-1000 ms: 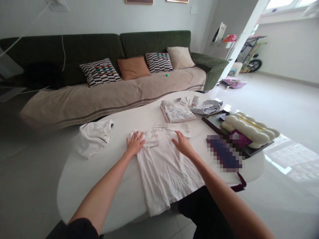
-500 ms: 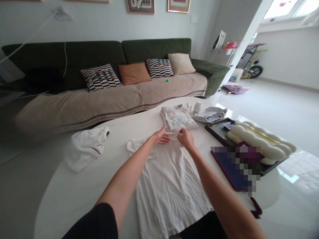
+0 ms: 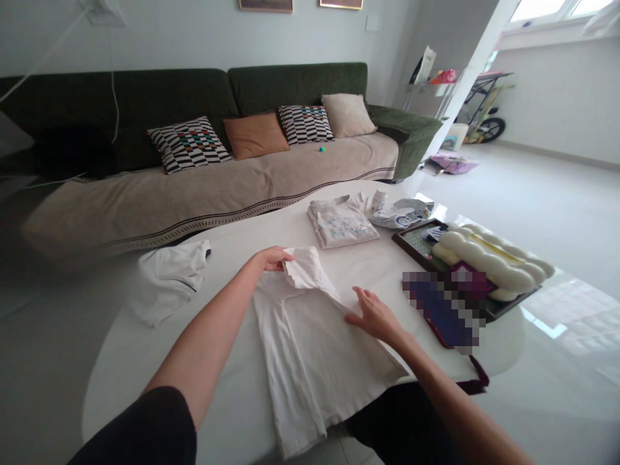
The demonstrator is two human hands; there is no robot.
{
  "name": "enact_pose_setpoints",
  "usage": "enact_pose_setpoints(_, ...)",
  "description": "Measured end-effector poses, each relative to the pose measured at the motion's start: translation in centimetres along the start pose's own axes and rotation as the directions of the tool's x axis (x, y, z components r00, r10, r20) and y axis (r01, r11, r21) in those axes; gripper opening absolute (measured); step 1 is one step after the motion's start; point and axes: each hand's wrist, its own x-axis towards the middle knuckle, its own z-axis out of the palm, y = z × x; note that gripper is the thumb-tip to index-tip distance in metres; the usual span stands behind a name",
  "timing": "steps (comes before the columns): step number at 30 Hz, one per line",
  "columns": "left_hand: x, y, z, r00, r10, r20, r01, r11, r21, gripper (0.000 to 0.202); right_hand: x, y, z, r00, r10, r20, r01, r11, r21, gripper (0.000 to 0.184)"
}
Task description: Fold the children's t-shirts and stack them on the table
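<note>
A white T-shirt (image 3: 310,342) lies lengthwise on the white oval table (image 3: 227,245), its hem hanging over the near edge. My left hand (image 3: 274,258) is closed on the shirt's top part, which is folded over toward the left. Spread and open, my right hand (image 3: 374,314) lies flat on the shirt's right edge. A folded pale shirt with blue print (image 3: 341,223) sits beyond them on the table.
A crumpled white garment (image 3: 169,278) lies at the table's left end. At the right are a dark tray (image 3: 417,239) holding a cream bumpy object (image 3: 489,253), a blurred dark item (image 3: 440,307) and a plastic bag (image 3: 400,212). A green sofa (image 3: 208,142) with cushions stands behind.
My left hand took hold of the shirt's top right part and carried it leftward over the shirt. My right hand drew back from the collar to the right edge.
</note>
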Motion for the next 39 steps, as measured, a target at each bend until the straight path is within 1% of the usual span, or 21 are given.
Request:
enact_pose_setpoints(2, -1.0, -1.5, -1.3, 0.999, -0.024, -0.04, 0.024, 1.0, -0.009, 0.018, -3.4, -0.3, 0.6, 0.997, 0.058, 0.051, -0.056, 0.997, -0.043, 0.038)
enact_pose_setpoints(4, -1.8, -3.0, -2.1, 0.996, -0.048, -0.082, 0.047, 0.999, -0.013, 0.017, -6.5, -1.1, 1.1, 0.996, 0.083, 0.04, -0.08, 0.995, -0.065, 0.028)
enact_pose_setpoints(6, -2.3, -4.1, -2.4, 0.992, -0.054, -0.117, 0.053, 0.999, -0.012, 0.014, -9.0, -2.2, 1.6, 0.996, 0.086, -0.036, -0.088, 0.993, -0.077, 0.025)
enact_pose_setpoints(9, -2.8, -5.1, -2.4, 0.985, -0.024, -0.171, 0.026, 1.0, 0.008, 0.01, -11.9, -3.6, 2.5, 0.981, 0.044, -0.191, -0.06, 0.995, -0.08, 0.021)
enact_pose_setpoints(11, -2.9, -5.3, -2.3, 0.977, 0.017, -0.213, -0.008, 0.999, 0.042, 0.011, -13.2, -4.5, 3.2, 0.962, -0.006, -0.274, -0.019, 0.996, -0.089, 0.021)
enact_pose_setpoints(13, -2.8, -5.3, -2.1, 0.962, 0.061, -0.268, -0.038, 0.995, 0.091, 0.012, -13.8, -5.3, 3.9, 0.949, -0.064, -0.308, 0.037, 0.995, -0.091, 0.026)
enact_pose_setpoints(16, -2.4, -5.4, -1.6, 0.929, 0.111, -0.354, -0.05, 0.983, 0.175, 0.012, -14.0, -6.3, 4.8, 0.942, -0.163, -0.293, 0.15, 0.987, -0.064, 0.037)
enact_pose_setpoints(19, -2.0, -5.9, -1.4, 0.903, 0.136, -0.408, -0.033, 0.967, 0.251, 0.013, -13.9, -7.1, 5.3, 0.936, -0.274, -0.221, 0.273, 0.961, -0.033, 0.041)
enact_pose_setpoints(22, -2.1, -6.4, -1.6, 0.885, 0.16, -0.437, -0.016, 0.949, 0.316, 0.015, -14.3, -7.2, 5.0, 0.925, -0.366, -0.104, 0.371, 0.929, 0.022, 0.037)
enact_pose_setpoints(25, -2.7, -6.1, -2.1, 0.865, 0.189, -0.464, 0.005, 0.923, 0.386, 0.015, -14.4, -6.7, 3.8, 0.923, -0.383, -0.027, 0.382, 0.909, 0.167, 0.026)
enact_pose_setpoints(27, -3.1, -5.5, -1.9, 0.829, 0.226, -0.511, 0.021, 0.901, 0.433, 0.021, -13.4, -6.0, 2.8, 0.931, -0.363, -0.024, 0.359, 0.903, 0.237, 0.022)
enact_pose_setpoints(28, -3.3, -5.1, -1.4, 0.792, 0.291, -0.537, 0.011, 0.872, 0.489, 0.027, -12.3, -5.7, 2.4, 0.934, -0.355, -0.04, 0.354, 0.906, 0.233, 0.024)
enact_pose_setpoints(29, -3.3, -4.8, -0.8, 0.747, 0.395, -0.534, -0.021, 0.817, 0.576, 0.032, -10.9, -5.4, 2.0, 0.932, -0.357, -0.062, 0.362, 0.91, 0.203, 0.027)
enact_pose_setpoints(30, -3.3, -4.5, 0.1, 0.709, 0.521, -0.476, -0.074, 0.725, 0.684, 0.035, -9.0, -5.2, 1.9, 0.925, -0.372, -0.083, 0.381, 0.912, 0.152, 0.031)
enact_pose_setpoints(31, -3.1, -4.3, 1.2, 0.68, 0.639, -0.359, -0.141, 0.594, 0.792, 0.037, -6.8, -5.1, 1.9, 0.916, -0.39, -0.093, 0.398, 0.913, 0.092, 0.035)
enact_pose_setpoints(32, -2.8, -4.3, 2.3, 0.666, 0.716, -0.208, -0.208, 0.446, 0.871, 0.038, -4.4, -5.1, 2.1, 0.909, -0.407, -0.086, 0.411, 0.911, 0.033, 0.04)
enact_pose_setpoints(33, -2.4, -4.4, 3.4, 0.674, 0.736, -0.067, -0.262, 0.323, 0.909, 0.04, -1.8, -5.3, 2.4, 0.909, -0.411, -0.07, 0.41, 0.912, -0.016, 0.044)
enact_pose_setpoints(34, -1.9, -4.7, 4.2, 0.702, 0.712, 0.024, -0.293, 0.259, 0.92, 0.042, 0.8, -5.6, 2.7, 0.92, -0.389, -0.051, 0.386, 0.921, -0.055, 0.048)
enact_pose_setpoints(35, -1.3, -5.2, 4.9, 0.734, 0.676, 0.061, -0.295, 0.237, 0.926, 0.045, 3.3, -5.9, 3.1, 0.934, -0.355, -0.032, 0.352, 0.932, -0.083, 0.051)
enact_pose_setpoints(37, -0.3, -6.3, 5.3, 0.779, 0.627, 0.027, -0.241, 0.259, 0.935, 0.051, 7.3, -6.5, 3.7, 0.961, -0.278, 0.004, 0.277, 0.954, -0.113, 0.056)
enact_pose_setpoints(39, 0.5, -7.1, 4.9, 0.781, 0.625, -0.012, -0.208, 0.279, 0.938, 0.055, 9.8, -6.8, 4.4, 0.969, -0.244, 0.051, 0.248, 0.961, -0.121, 0.06)
